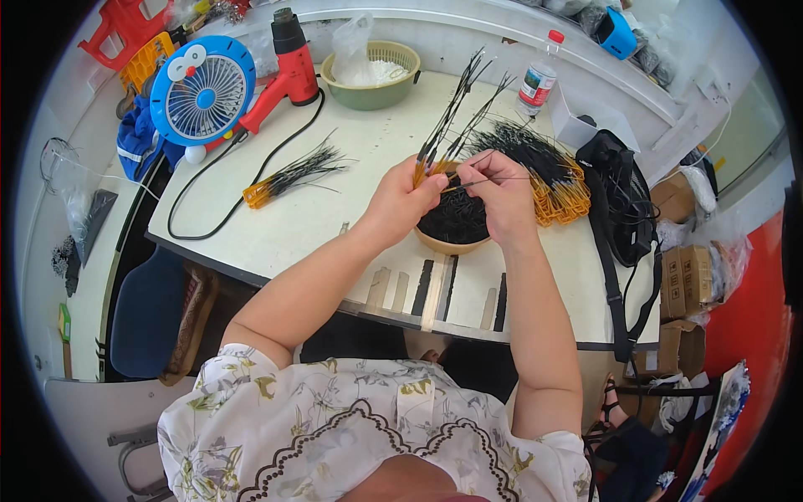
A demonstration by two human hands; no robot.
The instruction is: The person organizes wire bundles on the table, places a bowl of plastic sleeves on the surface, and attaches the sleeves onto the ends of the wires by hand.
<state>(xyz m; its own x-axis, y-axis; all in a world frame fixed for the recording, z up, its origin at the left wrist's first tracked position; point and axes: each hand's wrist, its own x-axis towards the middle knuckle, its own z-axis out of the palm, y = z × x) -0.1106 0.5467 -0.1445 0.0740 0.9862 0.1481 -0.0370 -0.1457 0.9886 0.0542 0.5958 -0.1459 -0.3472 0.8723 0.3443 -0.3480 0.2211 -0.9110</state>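
My left hand (393, 201) is closed round a bunch of thin black wires (452, 113) with orange ends, and the wires fan upward out of the fist. My right hand (508, 199) sits just beside it, thumb and fingertips pinched on one thin dark wire (468, 183) that runs across toward the left thumb. Below both hands stands a tan bowl (456, 248) full of short black pieces (452, 219), partly hidden by the hands. To the right lies a big heap of similar orange-ended black wires (556, 184). A smaller bundle (288, 178) rests to the left.
On the table (368, 117) are a red heat gun (294, 75) with a looping black cord, a blue fan (205, 92), a green basket (372, 94) and a water bottle (538, 77). A black bag (623, 201) with straps hangs over the right edge. Tape strips line the front.
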